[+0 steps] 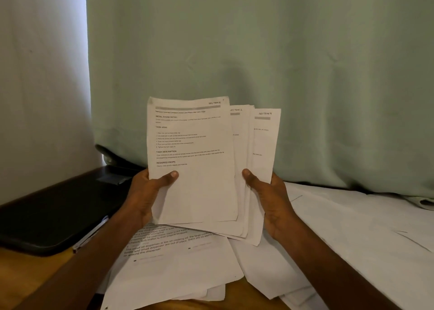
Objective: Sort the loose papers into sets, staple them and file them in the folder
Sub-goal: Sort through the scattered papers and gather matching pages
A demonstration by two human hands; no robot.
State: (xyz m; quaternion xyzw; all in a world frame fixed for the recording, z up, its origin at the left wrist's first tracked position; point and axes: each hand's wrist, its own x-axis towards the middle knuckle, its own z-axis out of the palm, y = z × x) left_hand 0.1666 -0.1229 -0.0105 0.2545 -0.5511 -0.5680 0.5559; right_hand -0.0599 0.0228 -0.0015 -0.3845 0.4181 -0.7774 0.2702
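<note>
Both hands grip fanned stack of papers (197,168), upright above desk: left hand (145,192) w/ thumb on front sheet, right hand (270,197) pinching rear sheets. Green curtain (258,51) behind. Loose sheets (340,234) spread across wooden desk (21,269). Black folder (54,215) lies left; pen (90,233) beside it.

A pale green curtain (258,51) hangs across twelve o'clock. A white wall (42,74) stands at ten o'clock. The wooden table (21,269) shows at seven o'clock.
</note>
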